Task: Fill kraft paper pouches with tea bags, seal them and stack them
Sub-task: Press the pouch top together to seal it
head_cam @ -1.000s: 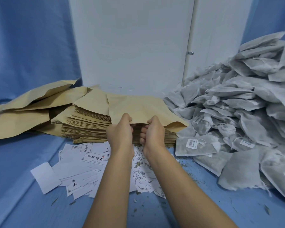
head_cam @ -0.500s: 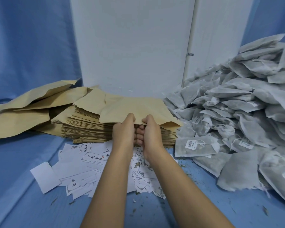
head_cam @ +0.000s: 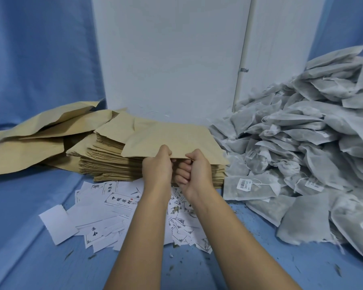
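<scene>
Compared with a second ago, the two hands sit closer together and the flat tan kraft paper pouch (head_cam: 172,141) they hold lies flatter and further left over the pile.

One pouch is in hand. It rests on top of a single thick stack of identical tan kraft pouches (head_cam: 111,164), too many to count. To the left of that stack lie about four larger, rumpled kraft paper bags (head_cam: 29,141), overlapping one another. On the right rises one big heap of grey-white mesh tea bags (head_cam: 302,143), dozens of them, some with strings and white barcode tags. In front of the stack, a scatter of small white printed paper labels (head_cam: 113,206) covers part of the blue cloth surface (head_cam: 19,206).

Both hands grip the near edge of the top pouch. The left hand (head_cam: 157,166) has its thumb on the upper face, with the fingers out of sight beneath. The right hand (head_cam: 194,170) pinches just beside it, thumb on top and fingers curled tight under the edge. The knuckles of the two hands nearly touch.

Whether the pouch's mouth is parted, or whether anything is inside it, cannot be told.
</scene>
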Tool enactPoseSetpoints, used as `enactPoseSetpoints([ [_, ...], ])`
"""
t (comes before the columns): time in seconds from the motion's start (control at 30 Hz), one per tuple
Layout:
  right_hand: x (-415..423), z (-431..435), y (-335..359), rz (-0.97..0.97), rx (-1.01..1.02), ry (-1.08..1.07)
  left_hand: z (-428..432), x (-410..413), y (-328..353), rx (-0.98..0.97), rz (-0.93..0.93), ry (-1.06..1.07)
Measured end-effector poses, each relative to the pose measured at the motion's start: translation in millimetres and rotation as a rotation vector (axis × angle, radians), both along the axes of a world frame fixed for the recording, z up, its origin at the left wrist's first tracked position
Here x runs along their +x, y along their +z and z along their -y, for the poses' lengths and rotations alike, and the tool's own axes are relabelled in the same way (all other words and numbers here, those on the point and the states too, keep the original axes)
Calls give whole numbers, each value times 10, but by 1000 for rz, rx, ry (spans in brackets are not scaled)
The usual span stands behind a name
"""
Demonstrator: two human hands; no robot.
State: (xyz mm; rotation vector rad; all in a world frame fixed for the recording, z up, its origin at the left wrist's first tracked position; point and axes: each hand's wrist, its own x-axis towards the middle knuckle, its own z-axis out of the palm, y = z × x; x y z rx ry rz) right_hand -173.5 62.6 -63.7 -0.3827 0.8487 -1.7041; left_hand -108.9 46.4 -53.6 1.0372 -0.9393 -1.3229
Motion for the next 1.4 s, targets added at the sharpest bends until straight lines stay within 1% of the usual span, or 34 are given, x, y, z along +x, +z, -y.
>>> enactPoseSetpoints([
  [0.07,17,6,-5,-52,3,47,-2,-3,-11,11,17,-2],
  [0.17,4,-18,9,-139,31,111,-5,27,-6,22,68,-69],
  [0.23,-13,-34,11,-74,26,70,22,42,0,16,26,-13],
  [0.3,-22,-17,0,19,5,-26,34,48,2,8,0,37],
  [0.37,-6,5,-4,-3,2,-62,15,26,-3,-1,32,8],
  [0.47,21,-4,-8,-110,19,9,-38,-23,-8,-6,70,-77],
  [0.53,19,-26,-15,-112,29,28,-33,-27,4,6,2,-33],
  [0.57,15,-26,-20,-86,30,1,-12,-22,1,10,-25,5],
  [0.67,4,-4,-45,-56,38,-77,20,-3,-31,3,2,61],
  [0.77,-16,-12,-43,-119,56,3,8,-26,-73,-4,86,-9],
  [0.83,-35,-37,-31,-172,62,63,4,-49,-81,-6,102,-67],
  [0.87,-39,-49,-25,-183,63,77,12,-58,-86,-8,96,-59],
  [0.93,-32,-49,-23,-131,55,70,34,-76,-100,-16,71,-1],
  [1.03,-5,-14,-45,29,41,38,37,-91,-110,-38,39,66],
  [1.1,28,-4,-49,59,19,24,39,-80,-107,-60,18,98],
  [1.17,74,-8,-41,-25,-1,-3,42,-53,-106,-73,-5,144],
  [1.23,113,-10,-27,-132,11,-31,45,-17,-107,-78,4,183],
  [1.27,127,-14,-17,-156,18,-35,47,-6,-109,-78,14,180],
  [1.4,135,-33,-38,-262,43,-11,25,-23,-116,-45,91,20],
])
